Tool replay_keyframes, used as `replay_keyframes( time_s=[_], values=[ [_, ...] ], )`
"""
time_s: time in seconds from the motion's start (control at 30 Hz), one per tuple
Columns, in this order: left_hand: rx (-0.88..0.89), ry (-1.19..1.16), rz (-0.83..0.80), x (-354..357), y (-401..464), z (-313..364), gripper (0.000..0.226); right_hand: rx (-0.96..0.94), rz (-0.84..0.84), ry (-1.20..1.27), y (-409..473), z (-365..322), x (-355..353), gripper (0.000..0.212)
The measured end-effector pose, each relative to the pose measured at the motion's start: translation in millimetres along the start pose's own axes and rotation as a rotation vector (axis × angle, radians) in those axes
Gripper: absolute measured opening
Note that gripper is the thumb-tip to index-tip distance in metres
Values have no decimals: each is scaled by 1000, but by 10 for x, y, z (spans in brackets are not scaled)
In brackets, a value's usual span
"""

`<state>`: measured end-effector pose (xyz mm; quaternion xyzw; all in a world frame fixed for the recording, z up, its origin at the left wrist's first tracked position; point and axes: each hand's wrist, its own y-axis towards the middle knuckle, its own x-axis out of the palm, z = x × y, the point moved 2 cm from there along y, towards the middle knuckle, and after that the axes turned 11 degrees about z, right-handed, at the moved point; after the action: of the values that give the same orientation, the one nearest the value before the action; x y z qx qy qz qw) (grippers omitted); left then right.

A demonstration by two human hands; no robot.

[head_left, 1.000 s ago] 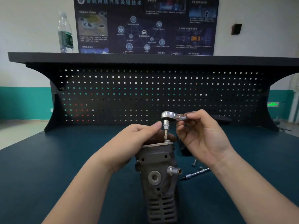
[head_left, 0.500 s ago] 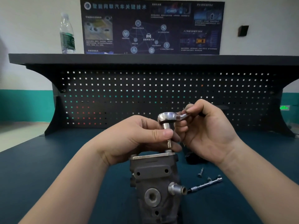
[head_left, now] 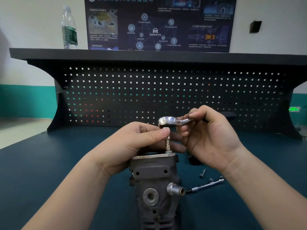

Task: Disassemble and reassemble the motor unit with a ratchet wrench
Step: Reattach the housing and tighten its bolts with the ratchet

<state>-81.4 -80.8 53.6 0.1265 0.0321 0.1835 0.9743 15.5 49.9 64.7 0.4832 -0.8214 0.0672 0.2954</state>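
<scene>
Motor unit (head_left: 156, 185), a grey cast-metal body, stands upright at the near edge of the dark teal tabletop (head_left: 49, 171), roughly midway along it, with a flat plate on top and a short round metal spout sticking out of its front. No brand or marking can be read on the casting. The left hand (head_left: 132, 146) is closed around the thin bit (head_left: 167, 143) that hangs from the ratchet wrench (head_left: 172, 121), thumb and fingers pinching it just under the shiny head; the bit's lower end meets a bolt head on the top plate. The right hand (head_left: 211, 138) is closed on the wrench handle, holding it level above the motor unit.

On the tabletop just right of the motor unit lie a loose screw (head_left: 203, 173) and a slim extension bar (head_left: 207, 185), close together, with a small dark object partly hidden behind the right wrist.

Along the far edge rises a black pegboard (head_left: 149, 90) under a shelf (head_left: 149, 54). A clear water bottle (head_left: 69, 29) with a green label stands at the left end of the shelf; its print is too small to read. On the wall behind hangs a dark poster (head_left: 159, 24) with Chinese text, a car icon in a web of circles, and the central caption 智能网联汽车; the smaller lines are blurred.
</scene>
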Motion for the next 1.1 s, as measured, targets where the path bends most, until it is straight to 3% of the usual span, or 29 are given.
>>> replay_keyframes(
  time_s=[0.2, 0.37, 0.53, 0.6, 0.73, 0.87, 0.93, 1.0, 1.1],
  values=[
    [-37, -65, -5, 70, -18, 30, 34, 108, -18, -86, 58, -56, -7, 16],
    [-36, -14, 28, 184, 40, 24, 21, 228, -34, 115, 124, 46, -52, 5],
    [0, 46, 15, 251, 42, 40, 24, 158, -72, 196, 85, 36, -109, 9],
    [-7, 19, 0, 248, 18, 58, 22, 53, -46, 170, 47, 25, -99, 6],
    [-51, 37, 62, 188, -3, 65, 16, -367, 19, -17, -71, -26, -52, 7],
    [-43, 36, 89, 133, 0, 50, 20, -895, 59, -587, -310, -136, 62, 31],
    [-30, 20, 81, 130, -3, 39, 20, -1022, 91, -821, -394, -219, 80, 42],
    [-32, 5, 82, 131, -8, 32, 19, -944, 141, -743, -383, -284, 51, 39],
    [-56, 8, 65, 116, -11, 34, 27, -525, 109, -243, -237, -206, 13, 28]
  ],
)
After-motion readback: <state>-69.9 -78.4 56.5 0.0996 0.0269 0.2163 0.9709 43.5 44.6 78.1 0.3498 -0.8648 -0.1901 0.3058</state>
